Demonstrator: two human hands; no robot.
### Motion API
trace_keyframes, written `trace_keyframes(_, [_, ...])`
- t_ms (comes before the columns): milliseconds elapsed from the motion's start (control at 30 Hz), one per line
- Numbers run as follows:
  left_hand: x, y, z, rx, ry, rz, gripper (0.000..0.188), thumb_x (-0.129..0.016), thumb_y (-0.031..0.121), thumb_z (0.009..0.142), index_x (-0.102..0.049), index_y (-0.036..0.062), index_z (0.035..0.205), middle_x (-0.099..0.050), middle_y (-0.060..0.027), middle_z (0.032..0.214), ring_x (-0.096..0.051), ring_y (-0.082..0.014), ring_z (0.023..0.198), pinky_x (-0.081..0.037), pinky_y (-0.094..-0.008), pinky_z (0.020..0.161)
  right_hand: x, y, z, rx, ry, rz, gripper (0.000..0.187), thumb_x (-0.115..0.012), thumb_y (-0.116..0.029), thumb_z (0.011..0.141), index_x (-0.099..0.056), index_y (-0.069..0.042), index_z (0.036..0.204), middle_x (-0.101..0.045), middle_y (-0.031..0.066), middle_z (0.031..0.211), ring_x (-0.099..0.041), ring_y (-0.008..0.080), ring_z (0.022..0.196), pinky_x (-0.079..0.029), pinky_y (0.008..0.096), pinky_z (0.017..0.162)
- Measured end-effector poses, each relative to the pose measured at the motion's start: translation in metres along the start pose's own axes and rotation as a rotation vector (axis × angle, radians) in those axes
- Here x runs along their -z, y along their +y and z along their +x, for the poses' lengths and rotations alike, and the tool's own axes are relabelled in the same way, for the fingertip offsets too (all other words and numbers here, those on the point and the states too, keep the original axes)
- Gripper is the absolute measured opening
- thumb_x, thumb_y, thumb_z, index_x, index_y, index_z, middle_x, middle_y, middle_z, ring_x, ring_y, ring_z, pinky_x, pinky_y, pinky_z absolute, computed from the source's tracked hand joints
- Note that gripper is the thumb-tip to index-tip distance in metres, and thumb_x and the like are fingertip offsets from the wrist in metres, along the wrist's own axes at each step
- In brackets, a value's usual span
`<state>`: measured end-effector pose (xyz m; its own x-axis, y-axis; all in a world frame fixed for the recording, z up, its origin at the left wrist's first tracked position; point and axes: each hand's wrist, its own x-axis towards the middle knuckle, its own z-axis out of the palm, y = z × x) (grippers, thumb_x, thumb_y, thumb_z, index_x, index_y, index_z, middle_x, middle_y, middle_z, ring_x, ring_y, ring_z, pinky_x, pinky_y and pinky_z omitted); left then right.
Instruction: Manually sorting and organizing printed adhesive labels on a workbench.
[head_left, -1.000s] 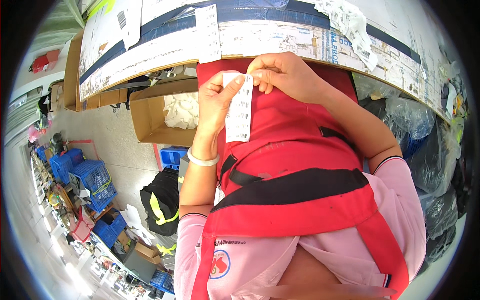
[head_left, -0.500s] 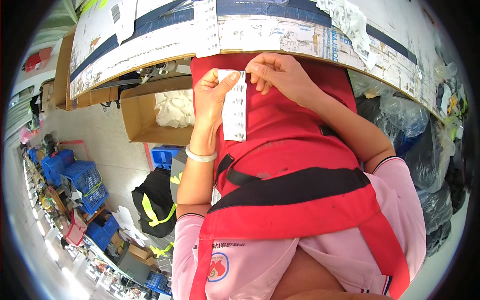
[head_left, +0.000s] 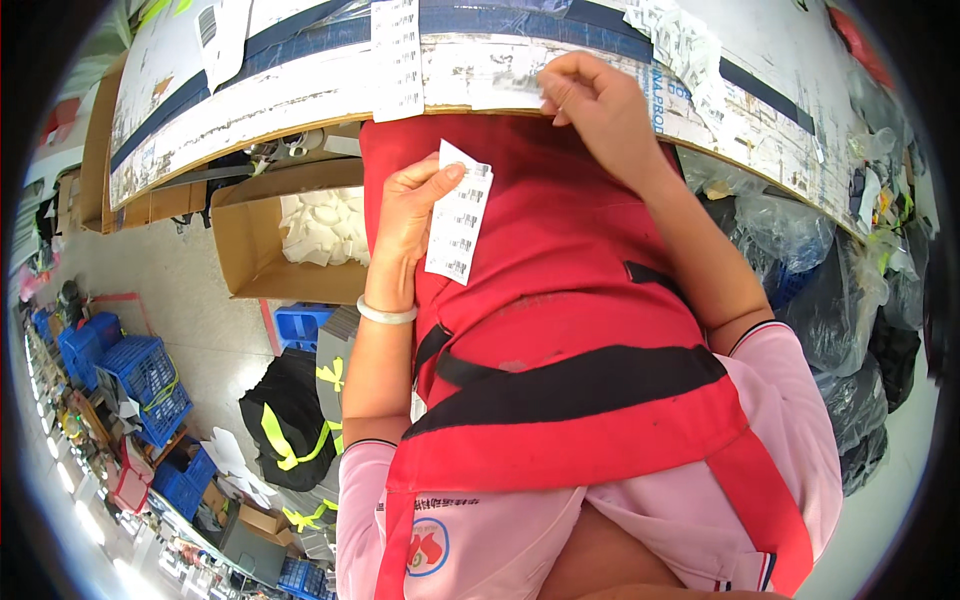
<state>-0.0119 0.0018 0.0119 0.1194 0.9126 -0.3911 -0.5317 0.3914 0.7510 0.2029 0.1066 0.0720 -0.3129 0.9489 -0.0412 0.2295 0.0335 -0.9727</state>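
- Our left hand point(head_left: 410, 225) is closed in a pinch on a strip of white labels point(head_left: 458, 226), thumb on the printed face near the upper corner, fingers behind it. The strip hangs down in front of our red apron point(head_left: 560, 300), just below the bench point(head_left: 300, 95) edge.
- Our right hand point(head_left: 600, 105) is up at the bench edge with fingertips bunched; something pale and blurred sits at the fingertips, so we cannot tell whether the grip holds anything.
- We judge the strip to be very light and limp: thin paper that bends under its own weight, creases easily and would tear if pulled hard. It should not be slippery against dry fingers.
- The best hold looks like the top end, as now, so the rest hangs flat; a second pinch at the lower end would stop it curling.
- A longer strip of labels point(head_left: 397, 60) hangs over the bench edge to the left of our right hand, and an open cardboard box point(head_left: 250, 250) of white pieces stands under the bench.
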Motion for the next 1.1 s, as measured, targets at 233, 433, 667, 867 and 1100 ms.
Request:
trace_keyframes(233, [0.0,-0.001,0.003,0.032,0.103,-0.066,0.015,-0.066,0.009,0.086,-0.068,-0.002,0.096,-0.069,-0.0079,0.083,-0.064,-0.011,0.067,-0.052,-0.0224,0.059,0.024,0.009,0.019,-0.128,-0.082,0.005,0.017,-0.06,-0.019,0.091,-0.063,-0.002,0.092,-0.064,0.0027,0.077,-0.059,0.0062,0.07,-0.048,0.0196,0.061])
trace_keyframes(433, [0.003,-0.004,0.004,0.029,0.102,-0.095,0.015,-0.067,0.01,0.085,-0.068,-0.0015,0.096,-0.069,-0.0071,0.082,-0.063,-0.0099,0.067,-0.05,-0.0213,0.059,0.017,0.013,0.022,-0.067,-0.066,-0.085,0.016,-0.06,-0.019,0.091,-0.062,-0.003,0.092,-0.064,0.0027,0.079,-0.057,0.0055,0.066,-0.047,0.0188,0.058])
trace_keyframes(667, [0.003,-0.005,0.005,0.03,0.111,-0.092,0.015,-0.068,0.01,0.085,-0.067,-0.0013,0.096,-0.068,-0.0066,0.082,-0.063,-0.0096,0.067,-0.05,-0.021,0.059,0.015,0.026,0.023,0.047,0.014,-0.209,0.015,-0.056,-0.018,0.093,-0.058,-0.005,0.101,-0.066,0.0036,0.082,-0.049,0.005,0.058,-0.042,0.0196,0.055])
trace_keyframes(867, [0.003,-0.004,0.005,0.042,0.1,-0.092,0.014,-0.067,0.01,0.086,-0.067,-0.0012,0.095,-0.068,-0.0066,0.082,-0.063,-0.0096,0.065,-0.05,-0.0212,0.057,0.012,0.026,0.021,0.061,0.039,-0.253,0.015,-0.056,-0.017,0.092,-0.058,-0.005,0.101,-0.066,0.0037,0.08,-0.05,0.0051,0.058,-0.042,0.0195,0.055])
trace_keyframes(1100, [0.002,-0.004,0.004,0.043,0.115,-0.077,0.014,-0.066,0.01,0.086,-0.067,-0.0013,0.095,-0.068,-0.0064,0.081,-0.062,-0.0093,0.064,-0.05,-0.0211,0.056,0.011,0.027,0.019,0.057,0.05,-0.268,0.016,-0.057,-0.017,0.092,-0.058,-0.004,0.101,-0.066,0.0033,0.08,-0.05,0.005,0.058,-0.043,0.0195,0.055])
